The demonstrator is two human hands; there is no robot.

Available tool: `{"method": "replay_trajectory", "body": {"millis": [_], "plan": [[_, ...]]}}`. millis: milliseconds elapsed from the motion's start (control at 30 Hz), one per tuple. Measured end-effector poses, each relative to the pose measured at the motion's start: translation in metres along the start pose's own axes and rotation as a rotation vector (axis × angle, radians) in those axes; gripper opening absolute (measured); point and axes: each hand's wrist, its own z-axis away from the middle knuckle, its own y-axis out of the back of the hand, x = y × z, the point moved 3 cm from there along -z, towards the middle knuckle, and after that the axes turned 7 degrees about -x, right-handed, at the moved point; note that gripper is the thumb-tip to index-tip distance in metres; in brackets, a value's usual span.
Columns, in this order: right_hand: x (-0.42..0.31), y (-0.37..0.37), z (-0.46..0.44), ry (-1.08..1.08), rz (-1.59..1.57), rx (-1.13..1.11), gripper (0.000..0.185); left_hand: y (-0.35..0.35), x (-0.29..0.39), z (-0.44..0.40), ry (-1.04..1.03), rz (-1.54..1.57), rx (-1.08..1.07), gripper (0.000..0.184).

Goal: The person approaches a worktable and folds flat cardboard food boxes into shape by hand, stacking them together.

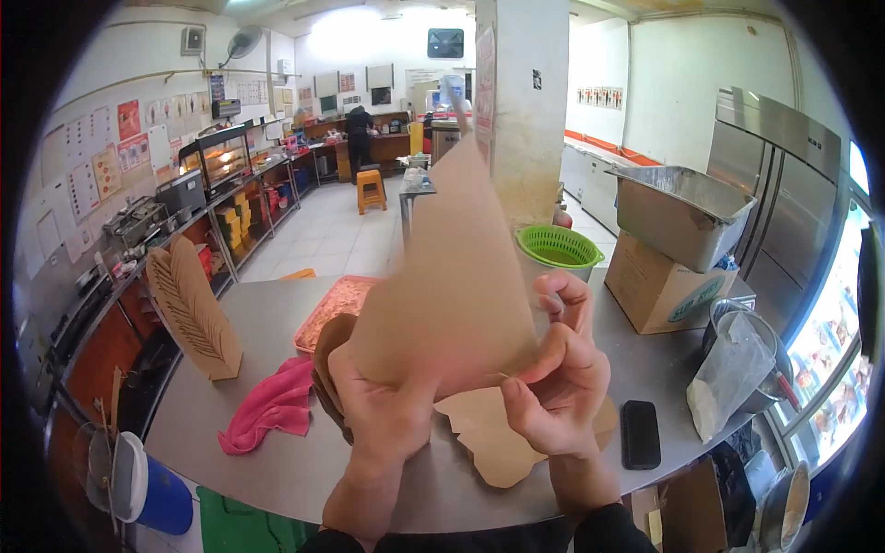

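In front of me, a sheet of brown paper [452, 258] stands up with its narrow tip pointing upward; its upper part is blurred. My left hand [383, 405] grips the paper's lower left side. At the lower right edge, my right hand [558, 378] has thumb and forefinger pinched on the paper, other fingers curled. Under my hands, more cut brown paper sheets [498, 442] lie on the steel table [277, 479]. Behind my left wrist, folded brown paper [330, 373] is partly hidden. A nested stack of brown paper cones [192, 313] stands at the left.
A pink cloth [272, 405] and a pink tray [334, 309] lie on the left side. At right are a black phone [641, 435], a cardboard box [668, 286] under a metal tub [682, 207], a green basket [558, 249] and a plastic bag [735, 369]. A person [359, 138] stands far back.
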Motion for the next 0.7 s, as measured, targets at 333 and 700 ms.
{"method": "replay_trajectory", "body": {"millis": [333, 700], "plan": [[-0.022, 0.007, -0.008, 0.039, 0.434, -0.188, 0.019, 0.006, -0.001, -0.003, 0.051, 0.115, -0.029, 0.027], [-0.007, -0.011, 0.008, -0.001, 0.045, 0.045, 0.02, -0.002, -0.003, 0.0, 0.039, 0.133, -0.072, 0.013]]}}
